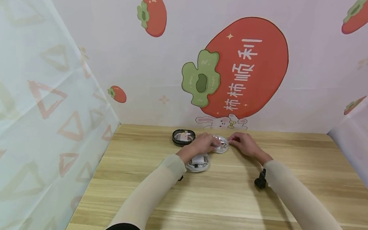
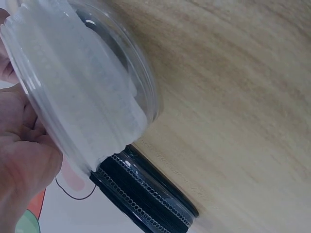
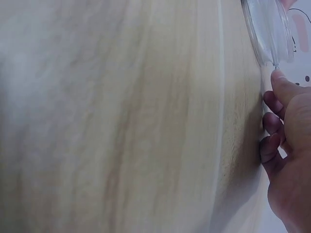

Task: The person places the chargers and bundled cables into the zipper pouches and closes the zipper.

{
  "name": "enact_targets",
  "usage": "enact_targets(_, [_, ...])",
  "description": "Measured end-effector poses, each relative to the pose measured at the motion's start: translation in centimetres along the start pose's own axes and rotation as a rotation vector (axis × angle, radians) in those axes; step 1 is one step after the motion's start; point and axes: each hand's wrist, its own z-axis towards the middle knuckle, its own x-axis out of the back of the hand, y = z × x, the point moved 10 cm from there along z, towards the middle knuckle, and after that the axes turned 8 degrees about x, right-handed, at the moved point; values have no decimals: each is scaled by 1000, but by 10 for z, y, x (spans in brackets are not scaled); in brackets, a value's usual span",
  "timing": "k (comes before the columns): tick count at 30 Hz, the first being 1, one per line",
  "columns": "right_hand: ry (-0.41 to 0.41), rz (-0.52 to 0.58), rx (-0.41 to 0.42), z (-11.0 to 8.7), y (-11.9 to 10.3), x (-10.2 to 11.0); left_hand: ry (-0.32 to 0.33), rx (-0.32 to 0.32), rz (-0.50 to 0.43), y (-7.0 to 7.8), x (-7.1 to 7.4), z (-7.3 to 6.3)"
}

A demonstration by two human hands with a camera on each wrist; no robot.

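Note:
My left hand (image 1: 205,143) holds a round clear zip pouch (image 1: 222,145) near the back of the table, its fingers over the pouch's left side. At the right edge of that pouch, my right hand (image 1: 245,143) pinches what looks like the zipper pull (image 3: 276,67) between thumb and fingertip. A second clear pouch (image 1: 198,163) with a white charger and cable inside lies below my left wrist. Its pale zipper side (image 2: 77,82) hides part of my left hand (image 2: 24,150) in the left wrist view. A black-edged pouch (image 1: 183,138) with a cable sits left of the hand.
The wooden table (image 1: 222,205) meets a white backdrop (image 1: 159,103) printed with persimmons behind the pouches. A patterned sheet (image 1: 50,121) rises along the left, and another pale sheet (image 1: 359,140) borders the right. A black wrist camera (image 1: 260,180) hangs under the right wrist.

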Motion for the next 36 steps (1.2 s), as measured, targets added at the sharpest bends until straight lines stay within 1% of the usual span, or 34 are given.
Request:
enact_targets(4, [-2,-17,-33,4,2,-2,6,-3,5,1,1,0])
enact_targets(9, [0,-24,-46,8,0,-4,7,-11,30,1,0,0])
enact_targets(15, [3,-26,-74,13,-2,-6,-2,-21,10,3,0,0])
enact_targets(20, [0,-25,-78,15,-4,-8,-10,-5,-6,1,1,0])
enact_targets(27, [6,-28,-68,15,-6,-7,11,-28,10,1,0,0])
enact_targets(33, [8,-30,-36,15,-11,-3,-6,-46,32,1,0,-2])
enact_targets(36, [8,-27,-48,13,-11,-1,-14,-73,42,3,0,-5])
